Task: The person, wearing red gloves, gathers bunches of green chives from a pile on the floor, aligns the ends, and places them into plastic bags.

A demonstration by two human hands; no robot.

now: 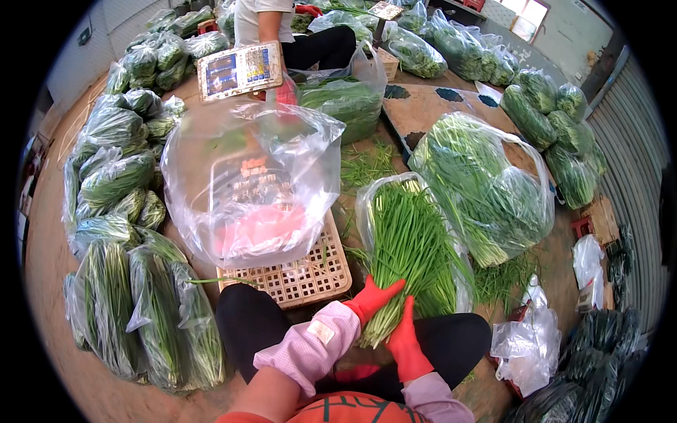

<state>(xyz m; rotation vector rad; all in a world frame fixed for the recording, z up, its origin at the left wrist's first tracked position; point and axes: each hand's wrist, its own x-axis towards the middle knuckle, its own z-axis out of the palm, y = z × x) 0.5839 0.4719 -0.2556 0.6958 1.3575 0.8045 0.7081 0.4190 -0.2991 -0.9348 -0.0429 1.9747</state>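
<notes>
A thick bunch of garlic chives [407,238] lies over an opened clear plastic bag [365,211], its pale stem ends pointing towards me. My left hand [372,299], in a red rubber glove, wraps those stems from the left. From the right, my right hand [410,349], gloved the same way, grips the lower stems. More chives [441,296] rest in the bag under and beside the bunch. To the left, a clear plastic bag [254,185] stands open-mouthed on a beige lattice crate [296,280], with something pink showing through its film.
Behind that bag is a weighing scale's display [240,71]; beyond it a person [270,26] sits. Filled bags of greens [113,180] line the left, and a large one [481,185] stands right. Loose chives [370,161] litter the floor. Crumpled plastic bags [529,338] lie at right.
</notes>
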